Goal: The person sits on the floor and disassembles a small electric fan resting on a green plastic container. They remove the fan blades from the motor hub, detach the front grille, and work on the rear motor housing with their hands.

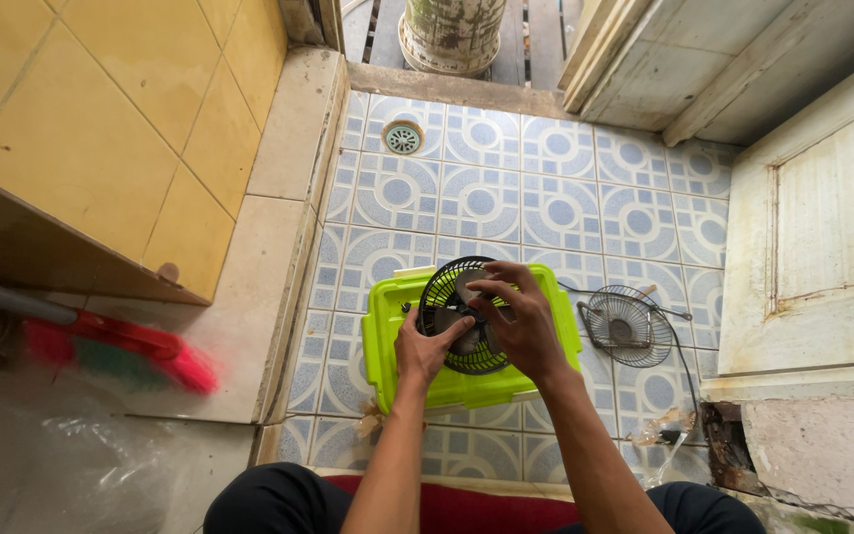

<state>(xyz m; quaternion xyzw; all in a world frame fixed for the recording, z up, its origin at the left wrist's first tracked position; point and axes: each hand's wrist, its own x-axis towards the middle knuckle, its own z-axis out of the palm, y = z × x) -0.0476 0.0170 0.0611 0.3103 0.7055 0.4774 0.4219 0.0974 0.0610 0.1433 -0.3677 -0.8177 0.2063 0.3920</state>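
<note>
Just below the middle of the frame a small black fan (462, 314) sits on top of a lime-green plastic box (387, 341), which rests on the blue-and-white patterned floor tiles (506, 193). The left hand (425, 348) comes up from the bottom of the frame and grips the fan's lower left side, its fingers closed on the round body and the thumb pointing toward the hub. The right hand (516, 321) lies over the fan's right half from above, fingers bent and spread across the open face, the fingertips touching near the centre; whether they pinch a part there cannot be told. Right of the box, on the tiles, lies a loose wire fan grille (628, 326). A round floor drain (403, 137) sits near the top centre, and a red broom (140, 346) lies at the left.
</note>
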